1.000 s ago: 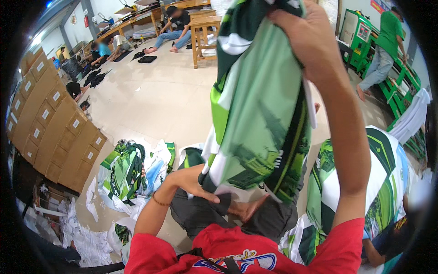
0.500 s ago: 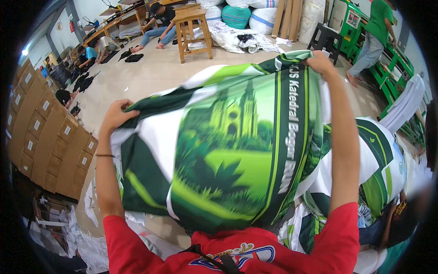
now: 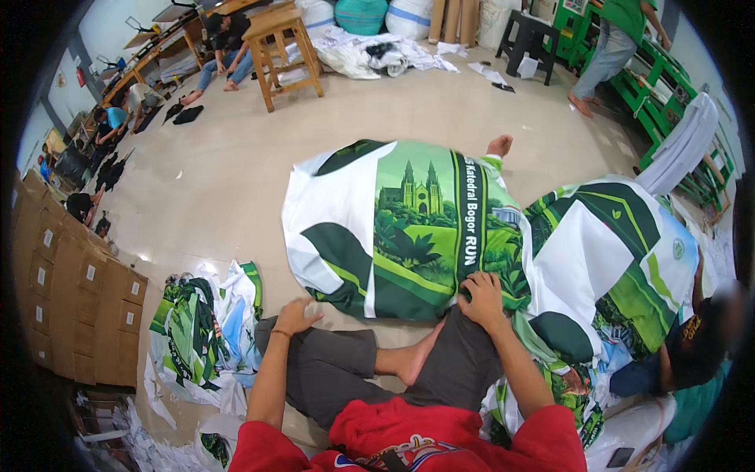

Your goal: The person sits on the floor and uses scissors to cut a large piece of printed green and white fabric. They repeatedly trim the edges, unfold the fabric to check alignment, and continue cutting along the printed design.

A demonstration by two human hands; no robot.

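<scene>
Cartons (image 3: 69,295) stand lower left and a wooden stool (image 3: 280,30) upper left, left hand (image 3: 294,317) loosely spread, right hand (image 3: 481,299), grip unclear, beside the printed jersey (image 3: 417,244).

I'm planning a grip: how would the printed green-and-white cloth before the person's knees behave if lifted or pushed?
The printed cloth would probably sag, since the similar heap at left lies crumpled. It may slide when pushed, as the floor looks smooth and shiny. Its right end meets another pile, which might drag along.
</scene>
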